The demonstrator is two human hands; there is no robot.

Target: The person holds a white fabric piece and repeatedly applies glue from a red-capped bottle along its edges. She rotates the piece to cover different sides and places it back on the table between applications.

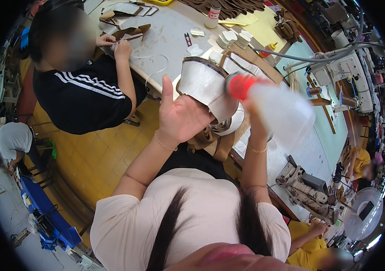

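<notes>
My left hand (182,118) is palm up with the thumb stretched away. Its fingers go behind a curved, white-faced panel (201,80) with a dark upper edge, which it holds up; the fingertips are hidden. In my right hand (255,118) is a translucent white bottle (285,113) with a red collar, tilted and smeared by motion. The bottle hides most of that hand. Its blurred greyish end reaches the panel's right side; whether it touches cannot be told. Below the panel hang brown and white strips (217,137).
Across the table (165,31), a co-worker in black (84,95) handles small pieces. Black thread snips (187,39), a red-labelled bottle (213,16) and a yellow bottle (270,47) lie or stand beyond my hands. Sewing machines (348,70) and a clear round fan (363,214) are at right.
</notes>
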